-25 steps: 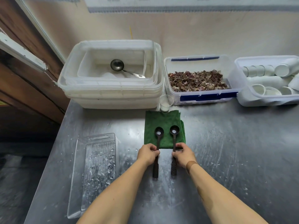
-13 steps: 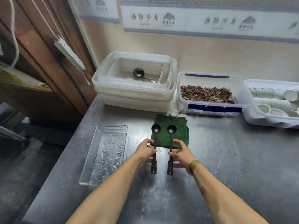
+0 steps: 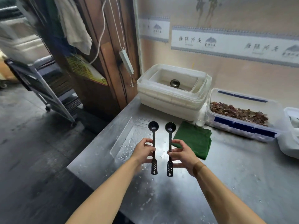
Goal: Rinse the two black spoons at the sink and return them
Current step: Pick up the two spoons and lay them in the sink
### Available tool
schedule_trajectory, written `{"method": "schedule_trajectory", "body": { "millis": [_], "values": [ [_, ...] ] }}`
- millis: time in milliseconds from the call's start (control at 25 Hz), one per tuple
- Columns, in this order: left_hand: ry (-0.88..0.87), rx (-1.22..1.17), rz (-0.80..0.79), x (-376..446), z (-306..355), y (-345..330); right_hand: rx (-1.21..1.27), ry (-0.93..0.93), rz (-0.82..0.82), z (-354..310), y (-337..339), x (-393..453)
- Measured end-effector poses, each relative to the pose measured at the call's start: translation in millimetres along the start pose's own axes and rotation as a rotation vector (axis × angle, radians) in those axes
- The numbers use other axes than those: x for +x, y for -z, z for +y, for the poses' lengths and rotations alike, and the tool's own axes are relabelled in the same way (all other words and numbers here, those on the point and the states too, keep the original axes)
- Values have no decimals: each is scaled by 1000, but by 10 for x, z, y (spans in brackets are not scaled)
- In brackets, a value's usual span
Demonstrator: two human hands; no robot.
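Both slender black plastic spoons have come up off the folded green cloth [image 3: 193, 139] and now hang in the air over the wet steel worktop [image 3: 234, 175]. The left hand [image 3: 143, 152] pinches the left black spoon [image 3: 153, 143] at mid-handle; the right hand [image 3: 182, 153] pinches the right black spoon [image 3: 169, 144] likewise, bowls pointing away. The view has swung left, so the carry towards a sink, not in sight, has probably begun.

Single head view, looking forward and down, close over steel table [image 3: 226, 183], wall behind
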State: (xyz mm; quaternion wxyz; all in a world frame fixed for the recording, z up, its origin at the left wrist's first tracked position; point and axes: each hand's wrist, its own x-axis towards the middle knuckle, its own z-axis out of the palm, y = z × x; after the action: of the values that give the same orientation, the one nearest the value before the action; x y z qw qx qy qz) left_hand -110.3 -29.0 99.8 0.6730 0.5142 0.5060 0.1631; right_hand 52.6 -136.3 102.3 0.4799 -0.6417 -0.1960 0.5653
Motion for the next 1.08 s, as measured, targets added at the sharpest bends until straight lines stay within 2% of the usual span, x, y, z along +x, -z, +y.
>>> {"method": "schedule_trajectory", "body": {
  "millis": [560,1080],
  "values": [
    [-44,-313,347,-1100,-555,1573,-248,22,-372,-15,-1880,-173],
    [-103,-541,737,-3133,-1707,3215,-483,-2,-715,831,-4293,-1260]
  ]
}}
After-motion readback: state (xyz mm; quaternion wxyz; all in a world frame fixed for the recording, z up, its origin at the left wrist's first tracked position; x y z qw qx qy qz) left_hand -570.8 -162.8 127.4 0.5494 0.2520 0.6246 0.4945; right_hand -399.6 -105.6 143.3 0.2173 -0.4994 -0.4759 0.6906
